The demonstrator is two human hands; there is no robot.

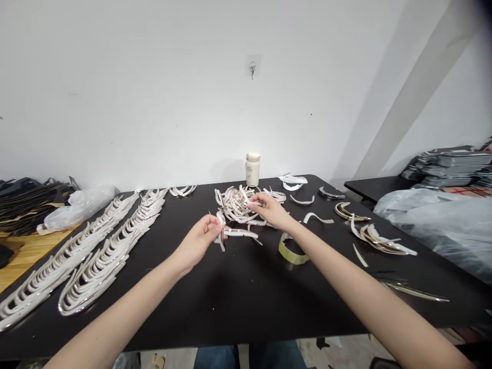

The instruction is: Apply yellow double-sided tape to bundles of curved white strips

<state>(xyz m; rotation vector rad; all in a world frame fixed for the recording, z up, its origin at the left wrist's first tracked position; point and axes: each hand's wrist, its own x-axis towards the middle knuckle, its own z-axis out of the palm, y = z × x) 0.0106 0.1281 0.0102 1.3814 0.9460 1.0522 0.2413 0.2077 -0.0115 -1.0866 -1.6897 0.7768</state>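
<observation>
A tangled pile of curved white strips with shiny coppery edges (pixel 232 202) lies in the middle of the black table. At its near left side, my left hand (pixel 202 236) is closed in a pinch on a few such strips (pixel 222 230), held just in front of the pile. My right hand (pixel 271 211) reaches over the pile's right part, thumb and fingers pinched on a white strip (pixel 243 196). Whether that strip is free of the others I cannot tell. A longer pale strip (pixel 242 233) lies between the hands, and a yellowish tape roll (pixel 290 252) stands below my right wrist.
Two long rows of nested curved strips (pixel 111 261) run down the table's left side. A cream bottle (pixel 252 169) stands behind the pile near the wall. Loose curved strips (pixel 378 241) lie at right. Clear plastic bags (pixel 430 220) sit beyond the right edge.
</observation>
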